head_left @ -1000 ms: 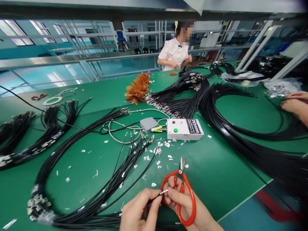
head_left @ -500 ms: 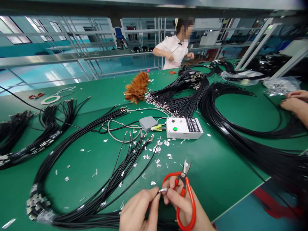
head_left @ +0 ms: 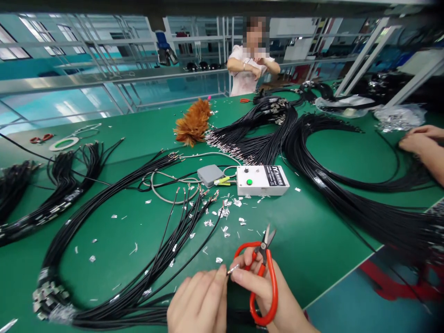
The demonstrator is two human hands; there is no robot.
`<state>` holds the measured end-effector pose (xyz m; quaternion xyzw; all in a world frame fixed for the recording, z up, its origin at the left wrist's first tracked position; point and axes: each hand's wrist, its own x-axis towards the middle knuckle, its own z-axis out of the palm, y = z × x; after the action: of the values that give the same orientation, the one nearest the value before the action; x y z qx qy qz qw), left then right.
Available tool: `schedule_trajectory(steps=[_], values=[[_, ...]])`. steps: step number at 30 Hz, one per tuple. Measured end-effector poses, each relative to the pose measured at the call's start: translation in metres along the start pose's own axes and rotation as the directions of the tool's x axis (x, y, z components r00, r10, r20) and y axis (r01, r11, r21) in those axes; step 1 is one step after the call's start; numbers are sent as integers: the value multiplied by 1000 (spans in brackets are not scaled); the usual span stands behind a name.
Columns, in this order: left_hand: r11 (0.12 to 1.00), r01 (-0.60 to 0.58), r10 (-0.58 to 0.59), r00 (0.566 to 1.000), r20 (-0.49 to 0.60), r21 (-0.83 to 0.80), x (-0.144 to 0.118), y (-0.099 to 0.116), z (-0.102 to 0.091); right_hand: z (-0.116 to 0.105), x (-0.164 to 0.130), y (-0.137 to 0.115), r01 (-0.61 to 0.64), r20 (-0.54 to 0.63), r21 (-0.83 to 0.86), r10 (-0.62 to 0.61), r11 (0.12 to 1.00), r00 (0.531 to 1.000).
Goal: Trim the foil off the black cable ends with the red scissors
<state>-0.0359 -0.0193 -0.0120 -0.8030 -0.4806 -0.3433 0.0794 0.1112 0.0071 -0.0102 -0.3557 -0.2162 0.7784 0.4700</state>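
Where cables [head_left: 156, 266] end, scraps [head_left: 224, 212], perhaps foil, litter the table [head_left: 312, 240].

Wht box [head_left: 256, 188]: "JY" on lbl [head_left: 275, 176] (rest illeg.).

The head-worn camera looks forward and down over the worktop [head_left: 312, 245], left hand [head_left: 199, 298] and right hand [head_left: 261, 286] close below it.

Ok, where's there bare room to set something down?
A wide bare patch of table lies between the scissors, white box and long cables. Another borders the feather duster's left side. Foil scraps and cable ends crowd the box's near left side.
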Motion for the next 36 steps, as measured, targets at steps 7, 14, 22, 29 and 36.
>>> schedule_trajectory(steps=[7,14,22,29,36], values=[[998,26,-27,1000,-13,-51,1,1,-1,1,-2,-5,-5,24,-23,6,1000,1000],[1000,-6,7,1000,-14,25,2,1,-4,1,-1,-7,-34,-13,-68,33,997,999],[944,235,-211,970,124,-231,7,9,-11,4,-2,-8,119,40,-237,-113,964,993],[500,724,-446,685,576,-475,20,12,-22,4,0,-17,318,189,-513,-257,797,948],[-24,861,-709,343,616,-507,31,23,-31,-7,0,-35,207,201,-780,-78,591,977]])
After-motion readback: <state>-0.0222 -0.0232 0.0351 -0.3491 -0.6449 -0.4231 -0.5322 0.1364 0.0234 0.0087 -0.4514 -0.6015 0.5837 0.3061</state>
